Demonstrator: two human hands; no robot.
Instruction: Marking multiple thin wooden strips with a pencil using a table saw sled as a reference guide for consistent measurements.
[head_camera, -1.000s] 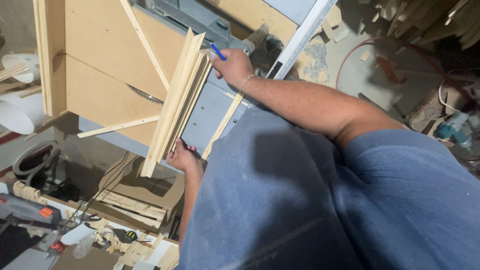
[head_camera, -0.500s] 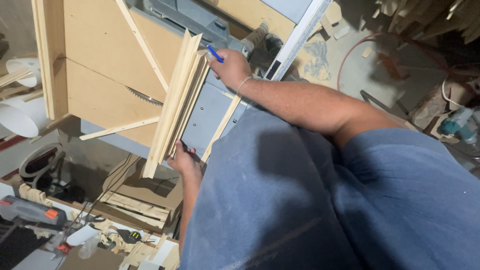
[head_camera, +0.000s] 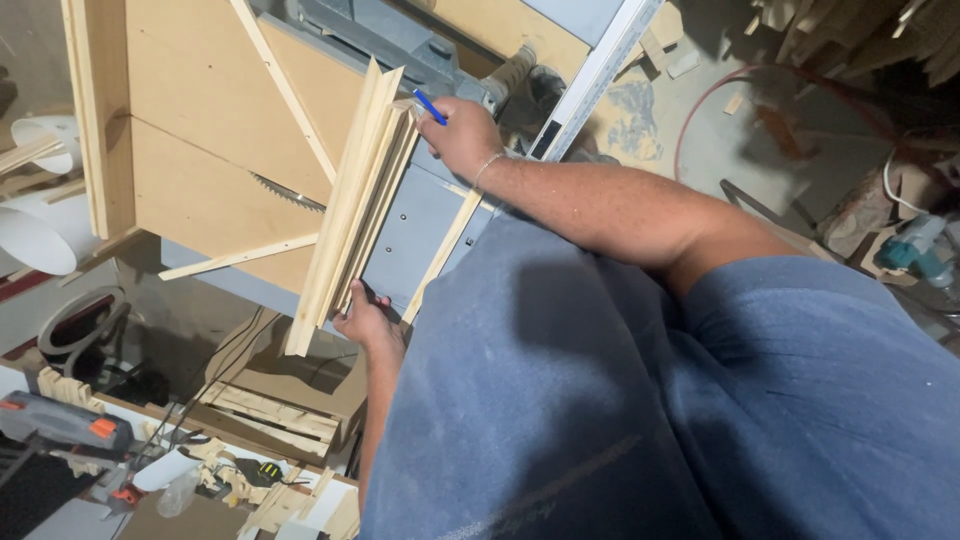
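Note:
A bundle of several long pale wooden strips lies slanted on the grey top of a table saw. My left hand grips the bundle's near end from below. My right hand holds a blue pen and rests at the far end of the strips, with the pen tip on their end. A single thin strip lies loose beside the bundle, under my right forearm.
A plywood sled sits on the saw with the blade's teeth showing at its edge. A white fence rail runs behind. A white pipe, wood offcuts, and power tools lie below; another tool is at right.
Both hands stay on the bundle. My right hand with the pen has shifted slightly along the strips' far end; the view has drifted a little.

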